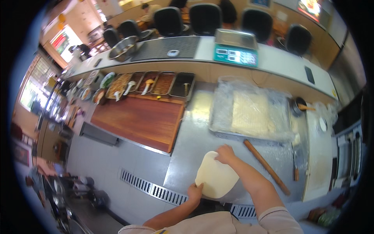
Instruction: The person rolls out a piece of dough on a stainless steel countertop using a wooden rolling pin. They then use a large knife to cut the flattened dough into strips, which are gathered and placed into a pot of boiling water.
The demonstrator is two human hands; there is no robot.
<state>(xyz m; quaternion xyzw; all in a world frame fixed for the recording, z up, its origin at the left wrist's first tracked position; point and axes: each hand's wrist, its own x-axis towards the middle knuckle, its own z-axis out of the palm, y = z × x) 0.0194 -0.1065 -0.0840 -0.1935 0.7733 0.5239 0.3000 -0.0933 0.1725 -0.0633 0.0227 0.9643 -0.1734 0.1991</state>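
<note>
A flat, pale sheet of dough (217, 177) lies at the near edge of the stainless-steel worktop (187, 158). My left hand (195, 191) pinches its near left edge, thumb on top. At the far edge, my right hand (225, 154) grips the dough with curled fingers; its fingertips are partly hidden. To the right of my right forearm, a wooden rolling pin (267, 167) rests slantwise on the steel. Beyond my hands stands a metal tray (214, 125) covered in clear plastic film, with a pale dough slab (249, 112) under it.
A reddish wooden board (140, 117) is at the left, with several metal food trays (163, 83) behind it. A knife-like tool with a wooden handle (296, 174) lies at the right. The raised white counter (274, 58) holds a digital scale (235, 54) and a steel bowl (124, 48).
</note>
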